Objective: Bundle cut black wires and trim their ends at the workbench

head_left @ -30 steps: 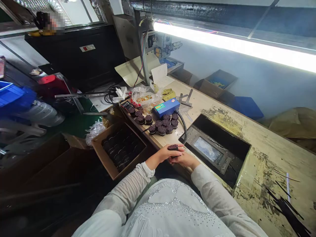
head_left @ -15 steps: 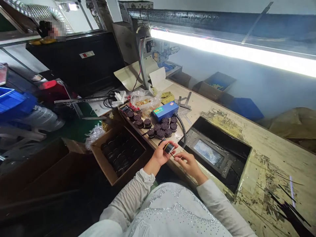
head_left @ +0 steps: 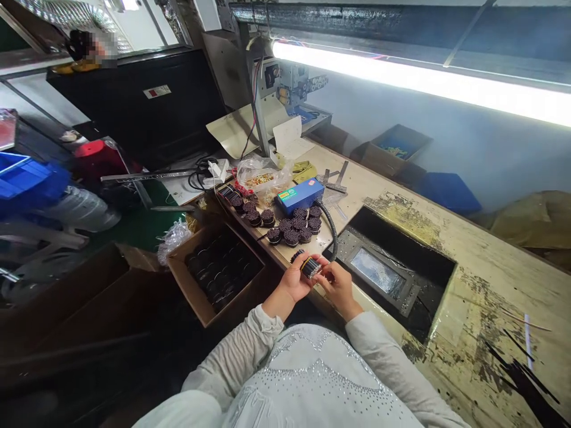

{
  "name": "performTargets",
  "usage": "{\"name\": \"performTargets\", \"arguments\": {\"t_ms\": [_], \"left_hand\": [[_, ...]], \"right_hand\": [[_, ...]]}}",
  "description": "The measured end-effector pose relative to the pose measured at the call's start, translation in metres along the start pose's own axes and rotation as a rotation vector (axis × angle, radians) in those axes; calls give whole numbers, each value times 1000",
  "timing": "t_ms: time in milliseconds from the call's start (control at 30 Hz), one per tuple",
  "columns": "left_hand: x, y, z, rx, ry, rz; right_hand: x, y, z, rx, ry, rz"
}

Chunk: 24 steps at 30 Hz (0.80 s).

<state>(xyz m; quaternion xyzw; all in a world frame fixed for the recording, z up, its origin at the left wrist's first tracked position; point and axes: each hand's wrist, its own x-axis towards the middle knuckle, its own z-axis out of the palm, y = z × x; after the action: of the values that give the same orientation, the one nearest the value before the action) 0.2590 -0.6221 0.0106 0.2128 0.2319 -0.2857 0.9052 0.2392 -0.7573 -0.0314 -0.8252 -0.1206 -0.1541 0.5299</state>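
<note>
My left hand (head_left: pixel 297 282) is closed around a bundle of short black tubes (head_left: pixel 311 267) with a yellow band about it and pale, shiny ends toward me. Against the right end of that bundle is my right hand (head_left: pixel 336 286), its thumb and fingers pinched together; whatever they pinch is too small or hidden to make out. Just beyond my hands, several similar banded bundles (head_left: pixel 292 229) stand on end on the wooden table. A blue box (head_left: pixel 300 197) with a black corrugated hose (head_left: pixel 332 229) sits behind them.
At my left, an open cardboard box (head_left: pixel 203 303) holds dark bundles. A recess in the table at right contains a metal-framed panel (head_left: pixel 377 270). Loose black strips (head_left: pixel 526 380) lie at far right. Overhead runs a bright tube light (head_left: pixel 401 74). A plastic bag (head_left: pixel 261 175) lies behind the bundles.
My right hand has moved up and in against the bundle's end. A thin dark piece that showed between my hands is no longer visible. The view has shifted slightly.
</note>
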Motion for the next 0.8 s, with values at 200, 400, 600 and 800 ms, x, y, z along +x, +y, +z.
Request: {"name": "performTargets", "arguments": {"t_ms": [200, 400, 600, 800], "left_hand": [[6, -8, -16, 280, 79, 267], [30, 2, -43, 1056, 153, 646], [49, 14, -63, 1569, 85, 870], [52, 23, -71, 1587, -47, 844]], "right_hand": [[-9, 12, -9, 9, -13, 169], [-24, 43, -25, -48, -107, 289], [-33, 49, -23, -49, -112, 310], [-27, 43, -20, -83, -130, 281]]}}
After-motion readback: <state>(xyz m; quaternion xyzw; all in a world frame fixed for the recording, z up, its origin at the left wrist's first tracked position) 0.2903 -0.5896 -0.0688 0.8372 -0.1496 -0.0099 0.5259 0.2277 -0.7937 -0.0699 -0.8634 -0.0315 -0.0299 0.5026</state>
